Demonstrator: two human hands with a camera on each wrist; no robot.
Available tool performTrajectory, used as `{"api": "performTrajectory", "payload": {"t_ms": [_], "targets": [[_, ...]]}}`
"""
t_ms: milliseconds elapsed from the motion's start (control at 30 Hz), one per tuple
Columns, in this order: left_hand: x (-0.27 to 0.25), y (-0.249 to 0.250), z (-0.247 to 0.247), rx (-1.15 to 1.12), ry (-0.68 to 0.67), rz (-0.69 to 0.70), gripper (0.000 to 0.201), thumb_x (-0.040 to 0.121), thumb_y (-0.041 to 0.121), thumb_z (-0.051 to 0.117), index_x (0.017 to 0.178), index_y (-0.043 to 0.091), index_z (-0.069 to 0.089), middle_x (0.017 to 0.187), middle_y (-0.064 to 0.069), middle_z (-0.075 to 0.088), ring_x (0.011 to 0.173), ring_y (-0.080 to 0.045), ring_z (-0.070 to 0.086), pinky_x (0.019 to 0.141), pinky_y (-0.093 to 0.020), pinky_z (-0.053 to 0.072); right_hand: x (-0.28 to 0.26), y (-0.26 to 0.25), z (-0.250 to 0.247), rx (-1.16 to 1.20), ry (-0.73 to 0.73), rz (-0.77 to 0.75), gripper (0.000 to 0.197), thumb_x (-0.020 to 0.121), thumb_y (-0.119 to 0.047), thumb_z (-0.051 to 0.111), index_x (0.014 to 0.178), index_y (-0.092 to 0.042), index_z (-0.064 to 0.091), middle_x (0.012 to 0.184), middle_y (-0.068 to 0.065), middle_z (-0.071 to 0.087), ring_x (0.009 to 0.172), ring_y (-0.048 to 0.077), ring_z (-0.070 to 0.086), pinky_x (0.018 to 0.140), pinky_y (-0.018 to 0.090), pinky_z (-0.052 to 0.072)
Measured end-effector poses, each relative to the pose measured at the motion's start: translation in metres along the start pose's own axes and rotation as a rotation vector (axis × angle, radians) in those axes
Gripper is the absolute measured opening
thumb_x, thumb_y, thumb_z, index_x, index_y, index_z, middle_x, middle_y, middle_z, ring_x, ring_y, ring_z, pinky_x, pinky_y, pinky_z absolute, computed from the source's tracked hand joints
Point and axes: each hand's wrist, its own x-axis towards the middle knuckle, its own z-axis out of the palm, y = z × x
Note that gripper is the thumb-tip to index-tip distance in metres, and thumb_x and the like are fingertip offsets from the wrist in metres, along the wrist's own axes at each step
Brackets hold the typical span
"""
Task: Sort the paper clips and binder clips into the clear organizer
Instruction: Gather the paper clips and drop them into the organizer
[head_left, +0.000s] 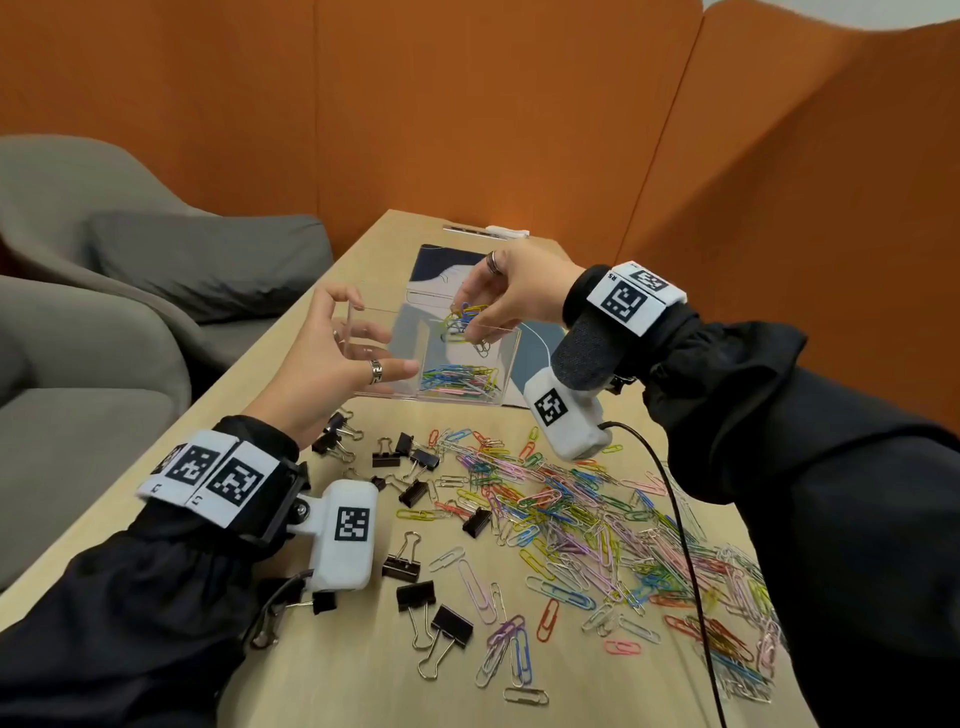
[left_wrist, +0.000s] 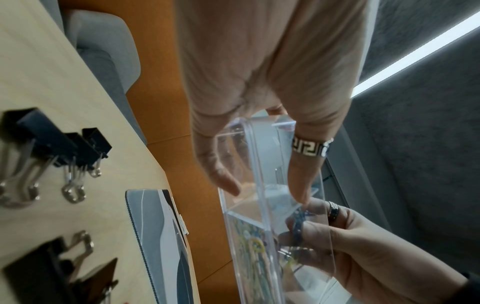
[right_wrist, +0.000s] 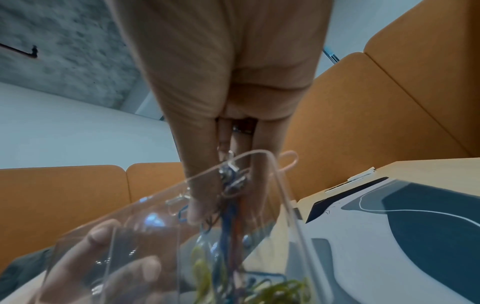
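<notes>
Head camera looks down from above; both blurry wrist views closely share the organizer (head_left: 457, 358).

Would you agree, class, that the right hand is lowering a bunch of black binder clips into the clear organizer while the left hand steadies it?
Not quite. The head view shows the right hand pinching a bunch of coloured paper clips, not binder clips; the black binder clips lie on the table. It does hold them over the clear organizer, which the left hand steadies.

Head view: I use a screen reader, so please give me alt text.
The right hand lowers a pinched bunch of paper clips into the clear organizer, which the left hand grips. Loose paper clips and black binder clips cover the table.
</notes>
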Motion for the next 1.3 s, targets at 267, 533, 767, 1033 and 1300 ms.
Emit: {"api": "performTrajectory", "payload": {"t_ms": [267, 533, 767, 1033, 1300], "targets": [[-0.001, -0.001, 0.001, -0.004, -0.014, 0.004, 0.061, 0.06, 0.003, 0.078, 0.09, 0.034, 0.035, 0.099, -0.008, 0.053, 0.08, -0.018, 0.057, 0.058, -0.028, 0.054, -0.005, -0.002, 0.004, 0.076, 0.004, -0.012, 0.024, 0.091, -0.021, 0.062, 0.1, 0.001, 0.066, 0.073, 0.002, 0.071, 0.067, 0.014, 0.071, 0.068, 0.029, 0.058], [0.0, 0.0, 0.001, -0.013, 0.007, 0.023, 0.061, 0.065, -0.003, 0.076, 0.09, 0.033, 0.035, 0.098, -0.008, 0.053, 0.079, -0.019, 0.057, 0.056, -0.026, 0.054, -0.011, 0.001, 0.005, 0.145, 0.033, -0.137, 0.028, 0.098, -0.027, 0.048, 0.096, -0.004, 0.064, 0.084, 0.007, 0.067, 0.087, 0.022, 0.07, 0.069, 0.035, 0.06], [0.0, 0.004, -0.004, -0.038, 0.056, 0.01, 0.061, 0.059, 0.004, 0.078, 0.093, 0.033, 0.035, 0.098, -0.006, 0.055, 0.083, -0.02, 0.058, 0.066, -0.034, 0.058, -0.01, 0.033, -0.005, 0.148, 0.558, -0.171, 0.024, 0.097, -0.034, 0.046, 0.076, -0.023, 0.051, 0.07, -0.007, 0.057, 0.062, 0.008, 0.06, 0.07, 0.031, 0.049], [0.002, 0.006, -0.011, -0.051, 0.136, 0.024, 0.06, 0.069, -0.006, 0.074, 0.094, 0.032, 0.034, 0.095, -0.004, 0.053, 0.09, -0.024, 0.056, 0.068, -0.035, 0.057, -0.018, 0.072, 0.029, -0.073, -0.036, 0.25, 0.028, 0.097, -0.033, 0.048, 0.114, -0.013, 0.055, 0.113, 0.005, 0.058, 0.099, 0.017, 0.058, 0.079, 0.03, 0.05], [0.002, 0.005, -0.011, -0.04, 0.143, 0.02, 0.059, 0.07, -0.004, 0.074, 0.095, 0.032, 0.035, 0.097, -0.004, 0.053, 0.093, -0.025, 0.058, 0.067, -0.033, 0.058, -0.021, 0.08, 0.075, -0.442, -0.533, 0.081, 0.08, 0.079, -0.045, 0.07, 0.146, -0.028, 0.029, 0.15, -0.002, 0.034, 0.138, 0.017, 0.032, 0.115, 0.034, 0.025]]}}
